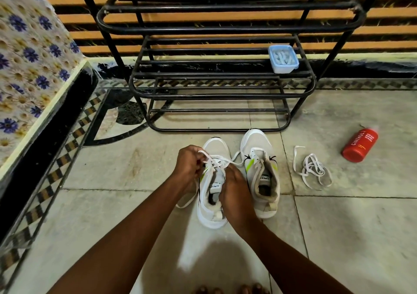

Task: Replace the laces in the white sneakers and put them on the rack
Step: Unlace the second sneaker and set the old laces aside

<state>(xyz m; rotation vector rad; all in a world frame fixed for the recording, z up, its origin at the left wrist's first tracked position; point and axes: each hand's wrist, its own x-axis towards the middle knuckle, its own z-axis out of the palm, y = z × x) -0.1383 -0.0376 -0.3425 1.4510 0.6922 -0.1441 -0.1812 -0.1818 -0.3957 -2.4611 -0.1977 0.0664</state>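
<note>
On the tiled floor (338, 237) just in front of the black metal rack (221, 86), two white sneakers stand side by side, toes toward the rack. Left sneaker (213, 200): a white lace (217, 160) is partly threaded through its upper eyelets, with one end trailing across to the right sneaker (259, 169) and another strand lying on the floor on the side away from it. Left hand (188, 165): fingers curled, pinching the lace above the tongue. Right hand (234, 192): placed over the collar of the left sneaker, fingers bent down at the lace; whether they actually grip it cannot be told. Right sneaker: a lace shows only at its lowest eyelets, tongue exposed, not touched by either hand.

A loose lace (312, 169) lies tangled on the floor, beside the right sneaker and away from the left one. Beyond it, a red bottle (358, 146) lies on its side. A pale blue container (283, 59) sits on a middle shelf of the rack, at its right end, holding pale strips.
</note>
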